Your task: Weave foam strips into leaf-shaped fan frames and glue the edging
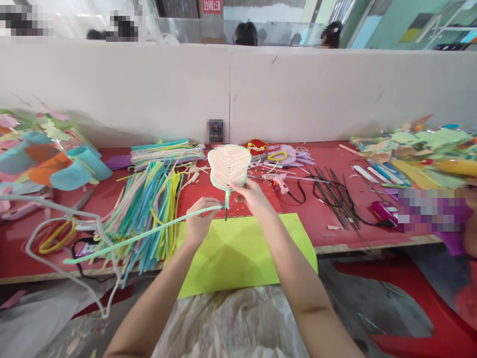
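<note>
Pinching the lower edge of a pale leaf-shaped piece, the right hand had its fingers closed on it, above the table. The left hand's fingers were closed on one end of a long mint-green strip, beside the piece's short stem; whether they gripped the stem too, I could not tell. The piece looked light and thin, its ribbed face probably soft and easily crushed, so the trimmed edge or the base by the stem seemed the safest hold. The strip, reaching across the coloured strips, looked bendable and hardly slippery, best held close to the stem.
</note>
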The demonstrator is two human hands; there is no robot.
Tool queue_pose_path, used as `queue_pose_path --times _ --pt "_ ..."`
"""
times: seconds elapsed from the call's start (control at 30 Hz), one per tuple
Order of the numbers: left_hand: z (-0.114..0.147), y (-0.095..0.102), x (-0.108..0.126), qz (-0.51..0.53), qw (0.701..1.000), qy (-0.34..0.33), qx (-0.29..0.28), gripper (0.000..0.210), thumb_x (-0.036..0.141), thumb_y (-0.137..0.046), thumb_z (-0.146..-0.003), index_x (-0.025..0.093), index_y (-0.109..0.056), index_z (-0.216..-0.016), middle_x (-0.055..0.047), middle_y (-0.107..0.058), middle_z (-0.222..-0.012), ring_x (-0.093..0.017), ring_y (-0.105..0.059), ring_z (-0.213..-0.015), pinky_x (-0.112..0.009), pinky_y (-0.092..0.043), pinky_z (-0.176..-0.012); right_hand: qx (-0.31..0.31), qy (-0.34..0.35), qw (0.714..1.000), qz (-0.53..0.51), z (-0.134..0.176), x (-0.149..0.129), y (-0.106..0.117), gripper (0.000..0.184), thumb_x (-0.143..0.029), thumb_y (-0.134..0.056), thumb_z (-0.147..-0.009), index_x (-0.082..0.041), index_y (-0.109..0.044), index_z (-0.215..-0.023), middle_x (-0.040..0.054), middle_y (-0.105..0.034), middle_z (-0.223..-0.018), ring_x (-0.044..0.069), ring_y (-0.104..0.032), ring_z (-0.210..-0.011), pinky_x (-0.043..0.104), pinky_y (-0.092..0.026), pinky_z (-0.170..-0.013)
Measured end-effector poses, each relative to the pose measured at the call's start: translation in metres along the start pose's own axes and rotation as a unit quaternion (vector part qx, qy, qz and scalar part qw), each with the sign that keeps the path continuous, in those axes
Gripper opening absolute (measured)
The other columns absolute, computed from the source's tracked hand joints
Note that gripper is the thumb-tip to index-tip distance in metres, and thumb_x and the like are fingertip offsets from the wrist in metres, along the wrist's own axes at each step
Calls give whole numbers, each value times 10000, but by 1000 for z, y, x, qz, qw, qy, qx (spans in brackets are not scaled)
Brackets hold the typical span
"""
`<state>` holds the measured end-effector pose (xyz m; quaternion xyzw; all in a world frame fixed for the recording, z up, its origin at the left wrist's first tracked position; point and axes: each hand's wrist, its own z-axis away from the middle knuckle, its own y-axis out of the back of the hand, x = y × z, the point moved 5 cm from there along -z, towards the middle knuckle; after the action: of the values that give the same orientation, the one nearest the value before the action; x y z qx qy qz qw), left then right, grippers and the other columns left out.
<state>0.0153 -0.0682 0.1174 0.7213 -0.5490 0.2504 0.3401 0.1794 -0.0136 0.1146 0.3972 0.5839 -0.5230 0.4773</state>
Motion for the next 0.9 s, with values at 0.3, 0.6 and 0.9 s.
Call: queue_pose_path --times 0.3,0.6,0.9 --pt "2 0 -6 3 1000 14 6 42 200 -641 -768 180 -675 -754 -32 -657 -781 -140 -609 -760 -305 -501 -729 1 1 1000 4 -1 1 -3 337 -409 -725 -645 -201 -653 -900 31 -675 -880 102 -599 -644 174 -424 -466" --pt "4 -2 -15 7 999 43 17 45 202 -635 -765 177 -672 -754 -35 -649 -788 -147 -608 -778 -303 -499 -736 19 14 1000 7 -6 7 1 370 -421 -726 -630 -202 -649 -919 35 -679 -890 114 -593 -667 171 -416 -453" --pt "-3 -12 -42 2 997 74 -1 67 228 -634 -751 173 -673 -751 -40 -653 -792 -158 -606 -784 -309 -496 -768 58 9 998 10 -24 26 14 405 -422 -722 -609 -204 -648 -942 35 -681 -968 150 -614 -807 178 -434 -490"
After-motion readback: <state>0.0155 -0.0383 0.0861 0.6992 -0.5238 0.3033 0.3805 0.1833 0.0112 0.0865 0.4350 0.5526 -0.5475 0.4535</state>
